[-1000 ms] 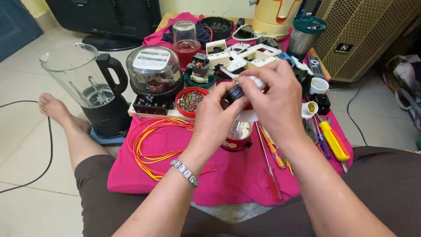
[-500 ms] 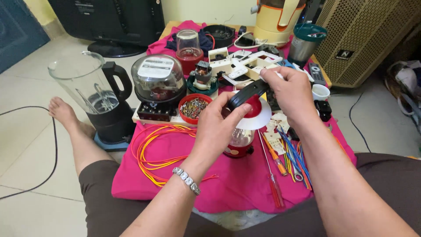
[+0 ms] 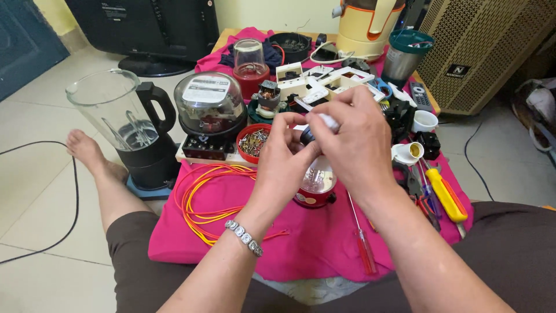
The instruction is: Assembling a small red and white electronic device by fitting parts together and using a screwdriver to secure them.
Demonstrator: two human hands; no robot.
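The cloth (image 3: 324, 249) is bright pink. The wires (image 3: 202, 197) on it are orange and yellow. The small bowl (image 3: 250, 143) of screws is red. One screwdriver (image 3: 446, 194) has a yellow handle, and another (image 3: 364, 246) has a red one. The blender jug (image 3: 119, 119) at the left is clear with a black handle. The cup (image 3: 425, 120) at the right is white.

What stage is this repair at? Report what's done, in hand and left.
Done, by the look of it: appliances lie opened, with white housing pieces and a bare motor on the pink cloth. In hand: the left hand and right hand together grip a small dark part above a red base. Left: screwdrivers, yellow wires and a bowl of screws lie unused.
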